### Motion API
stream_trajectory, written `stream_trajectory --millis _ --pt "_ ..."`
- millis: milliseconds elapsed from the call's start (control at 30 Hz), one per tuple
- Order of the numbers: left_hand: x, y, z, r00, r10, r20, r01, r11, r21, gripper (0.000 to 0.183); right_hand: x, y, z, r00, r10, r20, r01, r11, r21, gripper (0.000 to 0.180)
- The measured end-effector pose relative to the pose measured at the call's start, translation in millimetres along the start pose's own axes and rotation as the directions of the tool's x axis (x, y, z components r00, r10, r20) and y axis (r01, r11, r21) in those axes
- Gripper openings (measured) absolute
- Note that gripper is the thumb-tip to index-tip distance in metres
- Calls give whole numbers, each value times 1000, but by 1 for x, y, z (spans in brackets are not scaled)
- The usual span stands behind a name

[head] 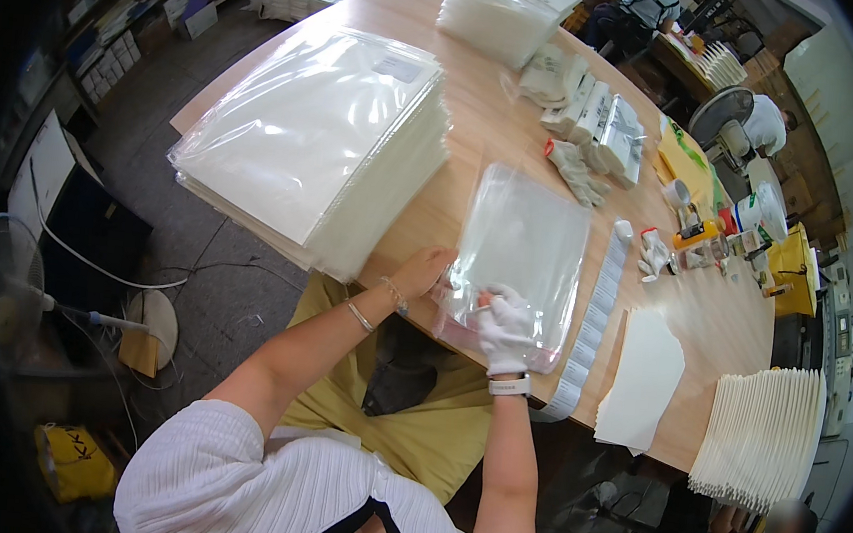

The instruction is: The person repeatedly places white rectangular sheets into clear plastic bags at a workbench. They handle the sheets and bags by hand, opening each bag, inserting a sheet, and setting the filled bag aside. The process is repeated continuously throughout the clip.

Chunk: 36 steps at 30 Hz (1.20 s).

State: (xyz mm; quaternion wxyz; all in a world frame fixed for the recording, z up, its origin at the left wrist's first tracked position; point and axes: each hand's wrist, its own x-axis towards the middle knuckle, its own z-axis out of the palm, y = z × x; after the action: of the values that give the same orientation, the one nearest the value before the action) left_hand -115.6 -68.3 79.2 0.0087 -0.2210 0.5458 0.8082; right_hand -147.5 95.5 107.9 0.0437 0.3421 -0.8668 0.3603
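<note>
Clear plastic bags (pixel 528 222) lie in a flat stack on the wooden table in front of me. My left hand (pixel 426 270) is bare and pinches the left edge of a plastic bag near the table's front edge. My right hand (pixel 503 329), in a white glove with bare fingertips showing, rests on the lower part of the bags; its fingers are bent, and whether they grip the film is unclear. Right of the bags runs a strip of labels (pixel 597 317), hanging over the front edge. White paper sheets (pixel 643 377) lie further right.
A tall stack of plastic-wrapped white sheets (pixel 294 136) stands left. Beyond are bundled bags (pixel 585 117) and a work glove (pixel 576 173). Bottles (pixel 700 232), a bucket (pixel 757 217) and a pile of white folders (pixel 759 435) are at the right. Other people sit around.
</note>
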Motion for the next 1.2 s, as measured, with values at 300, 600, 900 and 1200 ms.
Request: stream_trajectory --millis 300,600,900,1200 --pt "-29 31 32 704 515 490 -592 43 805 11 9 -35 -56 972 -195 -132 144 936 -323 25" --pt "-113 98 70 615 201 762 -686 -340 643 10 35 -70 -132 758 -596 263 638 595 -488 7" --pt "-125 173 72 -131 920 369 -709 -347 614 33 64 2 -164 938 292 186 -341 693 635 8" --pt "-61 86 67 330 611 719 -912 11 410 30 81 88 -92 737 611 289 -610 417 673 13"
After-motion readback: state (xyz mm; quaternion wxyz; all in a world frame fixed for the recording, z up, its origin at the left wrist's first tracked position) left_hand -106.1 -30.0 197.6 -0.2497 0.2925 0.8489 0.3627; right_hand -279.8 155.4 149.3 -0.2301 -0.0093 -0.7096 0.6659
